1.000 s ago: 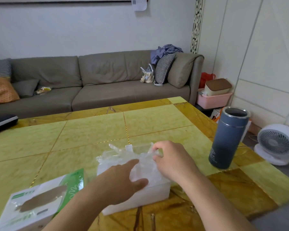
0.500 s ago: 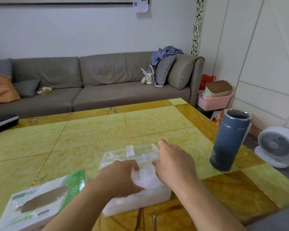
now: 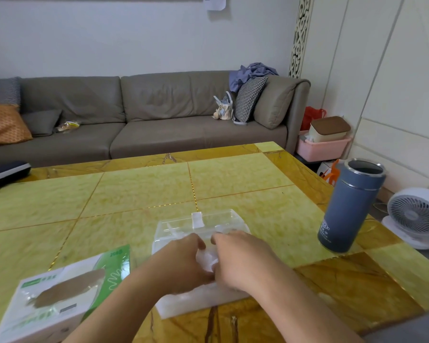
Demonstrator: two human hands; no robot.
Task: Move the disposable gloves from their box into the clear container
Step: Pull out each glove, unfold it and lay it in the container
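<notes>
Fingers of both hands are curled down into the open top of the clear container [image 3: 201, 263], pressing and bunching the translucent gloves [image 3: 207, 259] between them. Left hand [image 3: 181, 266] comes in from the near-left, right hand [image 3: 240, 261] from the near-right; fingertips almost meet over the middle of the wad. Whether they pinch the film or just push on it, I can't tell: the tips are buried.

Gloves sit inside the container, mostly under the hands. Container rests on the worktop [image 3: 134, 194], hinged lid standing open on the far side. Glove box [image 3: 62, 293] lies just beside it, near-left; through its oval opening no gloves show that I can make out.

Judgement: this is the tamp-down step, transfer looks largely done.

To do it well:
- push straight down and flat, spreading toward the corners, so the stack sits below the rim
- tuck stray cuffs in before the lid swings over, or they jam the latch
- film is slippery and springy; hold pressure with one hand while the other closes the lid
- light container may skid, so keep force vertical
- blue flask [image 3: 347, 206] stands well to the right, lid off; keep the right elbow in.
</notes>
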